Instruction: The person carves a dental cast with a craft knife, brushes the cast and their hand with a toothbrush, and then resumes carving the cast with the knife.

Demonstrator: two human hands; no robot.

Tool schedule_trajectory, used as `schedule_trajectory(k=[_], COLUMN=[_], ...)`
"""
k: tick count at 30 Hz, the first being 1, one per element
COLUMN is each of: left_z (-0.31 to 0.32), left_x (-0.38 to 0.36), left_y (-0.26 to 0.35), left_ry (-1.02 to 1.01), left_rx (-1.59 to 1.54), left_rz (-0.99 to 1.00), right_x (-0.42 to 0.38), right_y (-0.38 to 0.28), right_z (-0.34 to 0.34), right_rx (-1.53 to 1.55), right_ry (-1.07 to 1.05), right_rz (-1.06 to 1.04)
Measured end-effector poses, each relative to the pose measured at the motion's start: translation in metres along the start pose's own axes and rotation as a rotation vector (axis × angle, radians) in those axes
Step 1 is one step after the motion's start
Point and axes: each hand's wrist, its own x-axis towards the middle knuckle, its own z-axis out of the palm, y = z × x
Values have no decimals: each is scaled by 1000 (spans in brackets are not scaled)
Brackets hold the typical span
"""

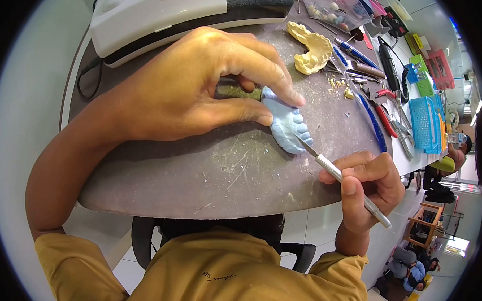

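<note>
A light blue dental cast [285,122] with a row of moulded teeth along its right side rests on the grey worktop [236,172]. My left hand [212,82] pinches its far end between thumb and fingers. In my right hand [367,186] is a craft knife [354,191], gripped like a pen by its silver knurled handle. The blade's tip meets the near part of the cast, beside the teeth. Farther back lies a cream-yellow dental cast [310,47], curved like a horseshoe, apart from both hands.
A white machine [162,20] stands at the back left. Red-handled pliers [386,119], a blue brush [375,124] and several hand tools lie to the right. Yellow crumbs [337,86] are scattered near them. Blue baskets [426,123] stand farther right. Other people sit in the background.
</note>
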Motion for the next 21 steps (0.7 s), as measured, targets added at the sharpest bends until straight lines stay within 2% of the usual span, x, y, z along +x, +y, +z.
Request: schedule_trajectory(k=[8,10,11,13,17,18,19,21], left_z=[-1,-1,-1,0,-2,-3,-3,-2], left_x=[1,1,1,1,2,2,2,2], left_y=[1,2,2,-1,3,3,3,4], left_ry=[-10,-15,-16,8,0,10,20,51], left_rx=[2,12,13,23,6,11,15,48], left_rz=[-15,-22,-17,29,-2,-29,-58,-95], right_x=[-2,-6,-5,-2,10,19,25,37], right_y=[1,5,4,3,18,21,19,22], right_z=[-1,3,3,1,-39,-45,-46,-49], right_rx=[-28,229,225,250,-82,-329,-574,-821], right_ry=[-59,28,32,268,289,280,263,138], right_rz=[-3,-98,-100,-97,-133,-199,-92,-92])
